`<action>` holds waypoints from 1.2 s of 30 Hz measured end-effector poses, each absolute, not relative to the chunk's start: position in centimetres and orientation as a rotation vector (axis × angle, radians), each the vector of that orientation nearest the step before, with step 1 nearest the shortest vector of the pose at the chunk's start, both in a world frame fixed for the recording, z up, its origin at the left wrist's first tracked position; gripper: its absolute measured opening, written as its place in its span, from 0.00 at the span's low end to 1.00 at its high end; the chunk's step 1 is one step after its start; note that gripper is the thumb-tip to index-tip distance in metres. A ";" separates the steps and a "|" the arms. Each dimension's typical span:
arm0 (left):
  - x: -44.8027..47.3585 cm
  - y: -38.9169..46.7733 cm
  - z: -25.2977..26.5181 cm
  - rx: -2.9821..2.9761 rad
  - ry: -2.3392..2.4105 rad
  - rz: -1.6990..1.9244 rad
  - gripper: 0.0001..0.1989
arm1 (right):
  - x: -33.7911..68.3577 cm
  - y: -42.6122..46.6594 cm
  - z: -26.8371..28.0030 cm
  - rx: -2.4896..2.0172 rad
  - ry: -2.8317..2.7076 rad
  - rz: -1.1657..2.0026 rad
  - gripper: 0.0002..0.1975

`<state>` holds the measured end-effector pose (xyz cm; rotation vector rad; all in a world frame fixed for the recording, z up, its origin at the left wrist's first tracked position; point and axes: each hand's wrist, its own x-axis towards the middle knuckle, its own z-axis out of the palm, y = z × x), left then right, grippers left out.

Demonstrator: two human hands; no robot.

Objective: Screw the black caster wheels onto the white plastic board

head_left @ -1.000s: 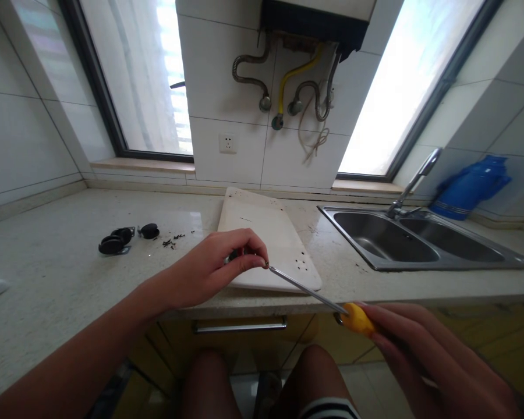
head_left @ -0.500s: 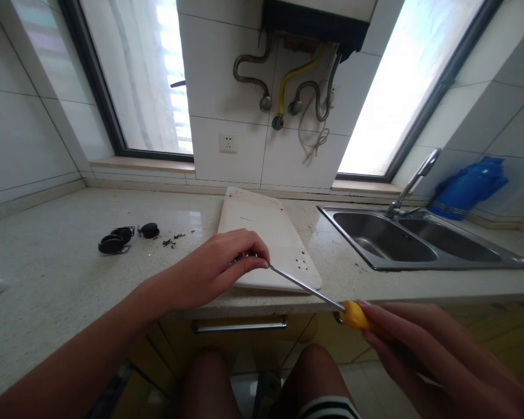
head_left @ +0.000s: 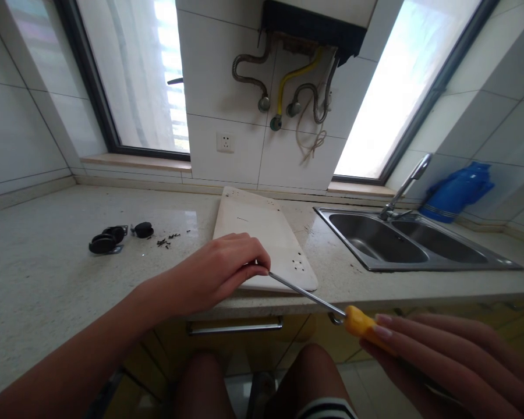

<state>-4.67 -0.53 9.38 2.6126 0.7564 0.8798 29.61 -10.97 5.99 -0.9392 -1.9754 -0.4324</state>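
Observation:
My right hand is closed around the yellow handle of a screwdriver, whose metal shaft slants up to the left. At the shaft's far end, the thumb and forefinger of my left hand are pinched together; what they hold is hidden by the fingers. Below that hand lies a white board, flat on the counter, with groups of small holes near its corners. Three black caster wheels rest on the counter to the left, and several small dark screws are scattered beside them.
A stone countertop runs along the wall, its front edge under my left hand. On the right is a double steel sink with a faucet and a blue jug behind. Below are yellow cabinets with a metal handle.
The fingers of my right hand have shifted and straightened somewhat along the screwdriver handle. My left hand stays at the tip. The view has moved slightly to the right.

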 end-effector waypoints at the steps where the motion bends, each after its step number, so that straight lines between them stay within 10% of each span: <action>1: -4.7 -0.5 9.4 2.615 0.757 0.880 0.08 | 29.4 -10.7 5.8 -0.926 -1.969 -0.423 0.17; 19: -4.3 0.9 7.5 2.495 1.167 1.347 0.11 | 28.9 -8.3 3.9 -0.888 -2.014 -0.422 0.14; 36: 0.5 -0.7 -4.7 3.521 1.071 1.336 0.14 | 21.3 1.3 11.3 -0.928 -1.498 -0.120 0.17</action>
